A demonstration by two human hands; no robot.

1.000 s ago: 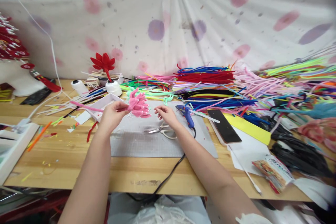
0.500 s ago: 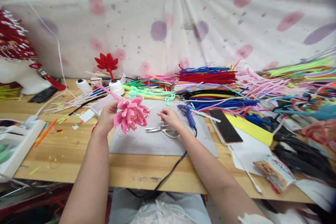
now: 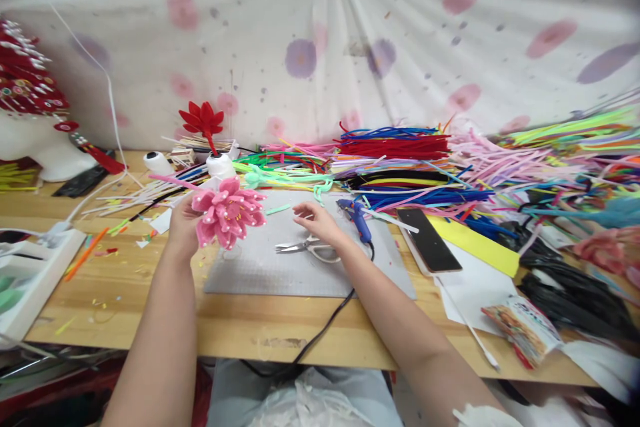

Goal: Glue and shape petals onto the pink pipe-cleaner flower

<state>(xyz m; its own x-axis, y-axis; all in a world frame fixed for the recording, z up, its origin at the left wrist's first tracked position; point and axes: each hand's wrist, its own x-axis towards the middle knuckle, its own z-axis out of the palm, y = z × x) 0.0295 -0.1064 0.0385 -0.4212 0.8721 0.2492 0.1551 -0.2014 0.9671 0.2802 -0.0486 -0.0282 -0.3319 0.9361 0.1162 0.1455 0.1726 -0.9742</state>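
Note:
My left hand is closed on a pink pipe-cleaner flower with pale-tipped petals and a yellow centre. Its pink stem sticks out to the left behind the hand, and the bloom hides some of the fingers. My right hand hovers over the grey cutting mat, fingers apart and holding nothing. Just below it lie scissors, blades pointing left. A blue glue gun rests to the right of that hand. Between the hands is a short mint-green strip on the mat.
Bundles of coloured pipe cleaners line the back. A red flower stands in a white holder. At right lie a phone, yellow card and a snack packet. A white tray sits at left.
My left hand has moved left with the pink flower, whose face has turned more toward me. The right hand's fingers have spread from a pinch.

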